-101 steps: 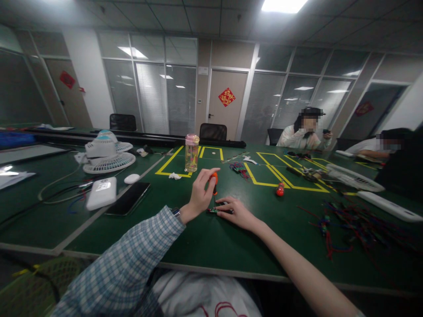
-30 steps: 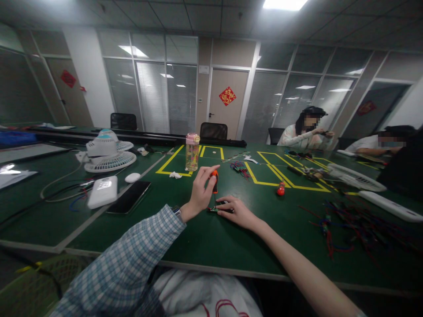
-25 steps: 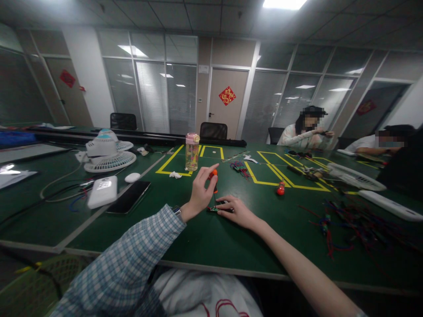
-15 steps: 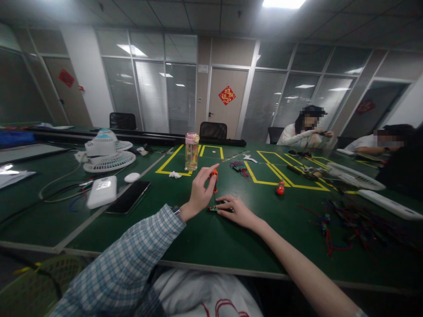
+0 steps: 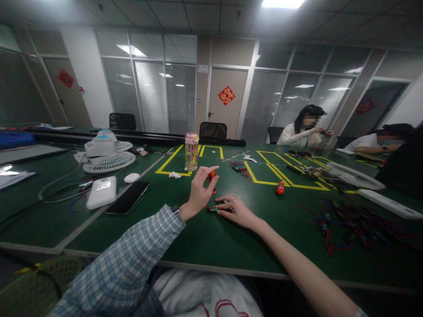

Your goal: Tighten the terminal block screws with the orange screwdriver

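Note:
My left hand (image 5: 201, 191) has its fingers around the orange handle of a screwdriver (image 5: 213, 179), which stands nearly upright. The thin shaft runs down to a small green circuit board (image 5: 214, 209) on the green table. My right hand (image 5: 235, 210) lies low on the table, its fingertips pressing on the board and a dark part beside it. What exactly the right fingers cover is too small to tell.
A pink-lidded bottle (image 5: 191, 152) stands beyond my left hand. Leftward lie a phone (image 5: 128, 198), a white power bank (image 5: 102, 192) and fans (image 5: 109, 160). Rightward are a red object (image 5: 280, 188) and tangled wires (image 5: 327, 224). Two people sit at the far right.
The fingers of my left hand have shifted slightly around the screwdriver handle, which has tilted a little leftward. My right hand has stayed on the board.

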A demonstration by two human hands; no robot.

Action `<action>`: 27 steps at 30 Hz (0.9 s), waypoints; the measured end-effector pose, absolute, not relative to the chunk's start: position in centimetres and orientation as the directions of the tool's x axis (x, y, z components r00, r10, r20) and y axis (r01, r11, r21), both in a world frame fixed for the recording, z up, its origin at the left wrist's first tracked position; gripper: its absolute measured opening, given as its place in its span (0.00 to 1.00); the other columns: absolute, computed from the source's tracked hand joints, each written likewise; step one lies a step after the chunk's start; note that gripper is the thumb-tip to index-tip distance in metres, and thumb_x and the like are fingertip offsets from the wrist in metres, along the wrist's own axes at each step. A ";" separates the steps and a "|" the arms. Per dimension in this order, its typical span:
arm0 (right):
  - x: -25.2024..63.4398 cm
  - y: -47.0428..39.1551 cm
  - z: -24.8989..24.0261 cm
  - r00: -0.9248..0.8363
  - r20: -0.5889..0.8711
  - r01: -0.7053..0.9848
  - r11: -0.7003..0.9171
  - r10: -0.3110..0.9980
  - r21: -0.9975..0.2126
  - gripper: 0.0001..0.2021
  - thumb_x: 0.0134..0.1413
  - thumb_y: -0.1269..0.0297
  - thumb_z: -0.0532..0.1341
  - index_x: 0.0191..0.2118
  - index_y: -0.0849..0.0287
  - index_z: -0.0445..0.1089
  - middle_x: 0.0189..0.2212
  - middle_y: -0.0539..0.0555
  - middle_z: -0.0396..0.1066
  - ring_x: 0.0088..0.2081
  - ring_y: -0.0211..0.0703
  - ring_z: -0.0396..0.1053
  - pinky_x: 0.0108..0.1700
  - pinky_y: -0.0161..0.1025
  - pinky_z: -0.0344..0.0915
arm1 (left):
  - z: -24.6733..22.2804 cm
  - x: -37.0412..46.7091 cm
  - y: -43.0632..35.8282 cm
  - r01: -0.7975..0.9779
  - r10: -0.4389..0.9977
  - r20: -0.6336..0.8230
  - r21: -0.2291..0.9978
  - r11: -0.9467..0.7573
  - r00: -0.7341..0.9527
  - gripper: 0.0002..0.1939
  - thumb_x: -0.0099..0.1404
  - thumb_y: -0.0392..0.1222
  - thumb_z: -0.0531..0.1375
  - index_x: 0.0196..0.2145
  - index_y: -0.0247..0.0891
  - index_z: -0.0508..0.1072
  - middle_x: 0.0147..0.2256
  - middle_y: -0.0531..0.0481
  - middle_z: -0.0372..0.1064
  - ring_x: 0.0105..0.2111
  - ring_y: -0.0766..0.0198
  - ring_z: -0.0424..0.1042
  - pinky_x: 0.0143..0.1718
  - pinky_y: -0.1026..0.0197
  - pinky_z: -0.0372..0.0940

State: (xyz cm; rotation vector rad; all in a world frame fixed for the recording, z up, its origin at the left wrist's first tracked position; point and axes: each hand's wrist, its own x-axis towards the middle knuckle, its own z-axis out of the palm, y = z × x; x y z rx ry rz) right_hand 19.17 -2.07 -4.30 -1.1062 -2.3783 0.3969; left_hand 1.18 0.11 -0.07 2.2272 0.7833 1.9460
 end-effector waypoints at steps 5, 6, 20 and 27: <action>19.2 -2.0 -4.3 -0.559 0.306 0.631 0.635 0.770 -0.445 0.14 0.59 0.58 0.58 0.46 0.53 0.75 0.50 0.58 0.70 0.51 0.50 0.66 0.55 0.46 0.61 | 0.1 1.0 -0.1 0.310 0.439 0.892 0.390 -0.867 0.107 0.15 0.69 0.39 0.51 0.51 0.40 0.67 0.40 0.48 0.66 0.40 0.64 0.66 0.43 0.60 0.63; 19.1 -2.0 -4.3 -0.561 0.306 0.631 0.637 0.769 -0.443 0.14 0.59 0.58 0.58 0.46 0.53 0.75 0.50 0.58 0.70 0.51 0.50 0.66 0.55 0.46 0.61 | 0.0 1.0 -0.1 0.288 0.451 0.885 0.404 -0.868 0.119 0.16 0.70 0.38 0.48 0.53 0.40 0.66 0.41 0.47 0.66 0.40 0.64 0.67 0.43 0.59 0.63; 19.1 -2.1 -4.2 -0.561 0.300 0.639 0.634 0.771 -0.436 0.14 0.59 0.58 0.58 0.46 0.53 0.75 0.50 0.58 0.69 0.51 0.50 0.66 0.55 0.46 0.60 | 0.1 1.1 -0.1 0.288 0.432 0.893 0.385 -0.877 0.122 0.16 0.70 0.38 0.49 0.53 0.41 0.66 0.42 0.47 0.65 0.41 0.64 0.65 0.44 0.60 0.62; 19.1 -2.1 -4.2 -0.563 0.299 0.637 0.635 0.770 -0.436 0.14 0.59 0.58 0.58 0.47 0.53 0.75 0.51 0.58 0.69 0.52 0.50 0.66 0.55 0.46 0.60 | 0.1 1.2 -0.1 0.315 0.426 0.902 0.384 -0.868 0.076 0.14 0.67 0.40 0.54 0.51 0.39 0.67 0.37 0.49 0.64 0.36 0.65 0.65 0.40 0.61 0.63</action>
